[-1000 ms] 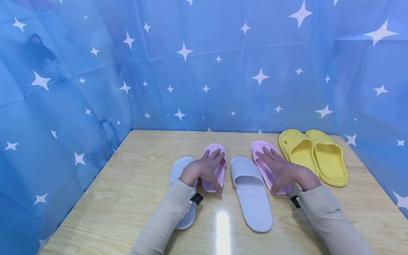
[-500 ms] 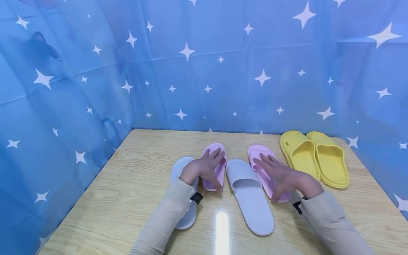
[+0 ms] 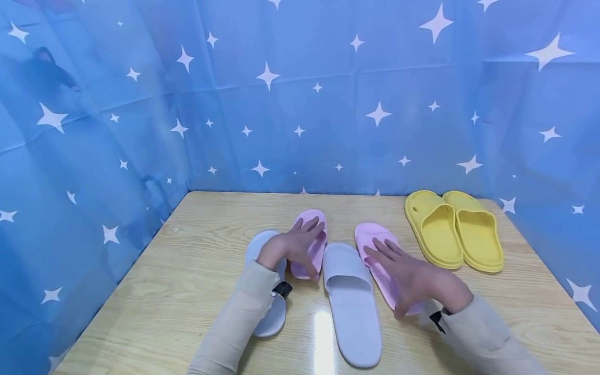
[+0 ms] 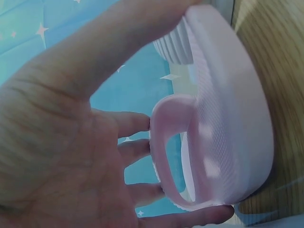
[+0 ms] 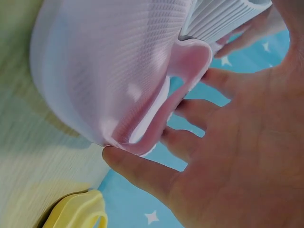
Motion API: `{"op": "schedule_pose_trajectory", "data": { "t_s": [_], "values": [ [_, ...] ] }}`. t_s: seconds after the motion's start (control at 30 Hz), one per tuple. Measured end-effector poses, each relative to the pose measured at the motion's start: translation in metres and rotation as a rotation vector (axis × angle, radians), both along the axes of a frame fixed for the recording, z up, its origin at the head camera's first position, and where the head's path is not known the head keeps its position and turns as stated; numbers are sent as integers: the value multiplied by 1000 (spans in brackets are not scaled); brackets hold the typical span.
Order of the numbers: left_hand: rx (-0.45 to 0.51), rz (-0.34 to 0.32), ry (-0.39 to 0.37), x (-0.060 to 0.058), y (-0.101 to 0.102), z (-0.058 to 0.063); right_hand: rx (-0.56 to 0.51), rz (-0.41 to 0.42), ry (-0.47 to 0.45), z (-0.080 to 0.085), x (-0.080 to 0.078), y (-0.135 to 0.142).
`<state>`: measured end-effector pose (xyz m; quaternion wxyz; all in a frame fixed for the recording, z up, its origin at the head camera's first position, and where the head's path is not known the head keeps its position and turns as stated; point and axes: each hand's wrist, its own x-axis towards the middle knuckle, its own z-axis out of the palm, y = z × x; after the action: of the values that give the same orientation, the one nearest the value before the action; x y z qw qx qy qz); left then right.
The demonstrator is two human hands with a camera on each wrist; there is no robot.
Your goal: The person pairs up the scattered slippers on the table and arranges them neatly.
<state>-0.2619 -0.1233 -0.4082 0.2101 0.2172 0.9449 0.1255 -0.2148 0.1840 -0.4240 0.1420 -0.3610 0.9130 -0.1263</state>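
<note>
My left hand [image 3: 292, 249] spans the left pink slipper [image 3: 309, 215], thumb at its heel and fingers along its strap [image 4: 164, 123]. The right pink slipper [image 3: 370, 232] lies tilted under my right hand [image 3: 414, 278], whose fingers reach over its strap [image 5: 161, 123] and whose thumb comes down near the heel. Between the two pink slippers is a white slipper [image 3: 353, 317], its toe end close beside the right pink one. Another white slipper [image 3: 272, 317] lies partly hidden beneath my left wrist and hand.
A pair of yellow slippers [image 3: 438, 234] stands side by side at the back right of the wooden table [image 3: 187, 271]. Blue star-patterned cloth [image 3: 319, 114] hangs along the table's back and sides.
My right hand has drawn the right pink slipper left and toward me. The white slipper beside it has shifted the same way and turned straighter. My left hand stays on its slipper.
</note>
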Motion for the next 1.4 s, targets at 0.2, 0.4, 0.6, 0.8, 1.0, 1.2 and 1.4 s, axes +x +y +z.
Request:
{"op": "schedule_pose_trajectory", "data": {
  "t_s": [0.2, 0.4, 0.6, 0.8, 1.0, 1.2, 1.4],
  "values": [
    [5, -12, -9, -1, 0, -1, 35, 14, 42, 0, 18, -1],
    [-5, -12, 0, 0, -1, 1, 32, 19, 45, -1, 23, -2],
    [-25, 4, 0, -2, -3, 3, 54, 32, 61, 1, 14, -3],
    [-66, -57, 0, -19, -2, 6, 64, -9, -9, 2, -4, -3],
    [-42, -74, -27, -45, 4, 12, 120, -72, -58, 8, -33, -2],
    [19, -56, -98, -67, 9, 11, 184, -124, -31, 10, -58, -5],
    [96, 33, -193, -78, 18, 13, 198, -159, -67, 11, -81, -3]
  ]
}}
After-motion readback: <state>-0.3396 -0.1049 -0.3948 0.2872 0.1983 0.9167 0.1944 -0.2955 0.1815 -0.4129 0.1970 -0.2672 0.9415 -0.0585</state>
